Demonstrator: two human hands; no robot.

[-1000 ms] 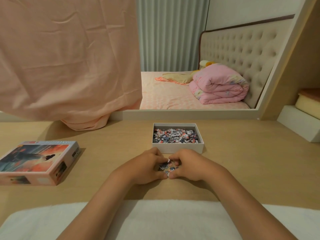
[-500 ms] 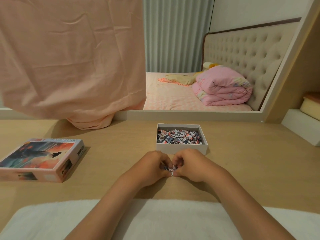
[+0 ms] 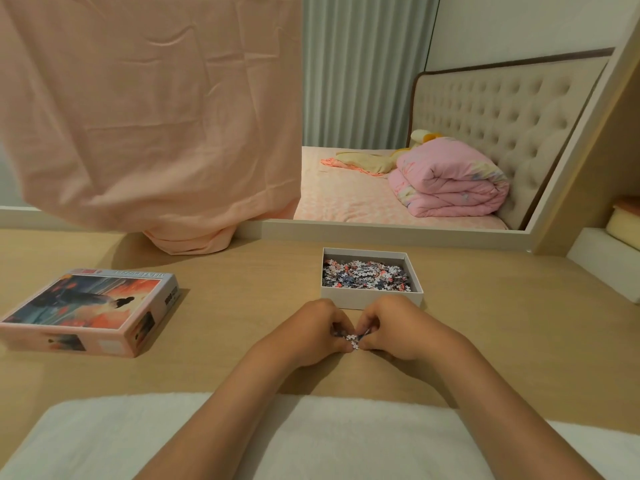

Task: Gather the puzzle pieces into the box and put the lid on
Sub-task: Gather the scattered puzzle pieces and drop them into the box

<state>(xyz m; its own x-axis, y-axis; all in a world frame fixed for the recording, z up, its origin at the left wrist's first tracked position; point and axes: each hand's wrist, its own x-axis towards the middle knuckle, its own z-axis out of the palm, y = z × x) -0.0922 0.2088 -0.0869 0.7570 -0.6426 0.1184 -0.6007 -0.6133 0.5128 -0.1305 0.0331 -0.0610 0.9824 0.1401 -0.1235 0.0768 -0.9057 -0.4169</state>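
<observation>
A white open box (image 3: pixel 372 298) stands on the wooden table, with a heap of small puzzle pieces (image 3: pixel 365 274) inside. Just in front of it my left hand (image 3: pixel 311 332) and my right hand (image 3: pixel 394 329) are pressed together on the table, fingers curled around a small clump of loose pieces (image 3: pixel 352 339); only a few pieces show between the fingertips. The printed lid (image 3: pixel 90 311) lies picture side up at the left of the table, well apart from the box.
A pink cloth (image 3: pixel 149 109) hangs over the mirror (image 3: pixel 381 133) behind the table and touches the tabletop at the back left. A white towel (image 3: pixel 329 441) lies along the near edge under my forearms. A white shelf (image 3: pixel 609 258) sits at the right.
My hands have closed tighter together around the loose pieces, so fewer pieces show between them. The box and lid have not moved on the table.
</observation>
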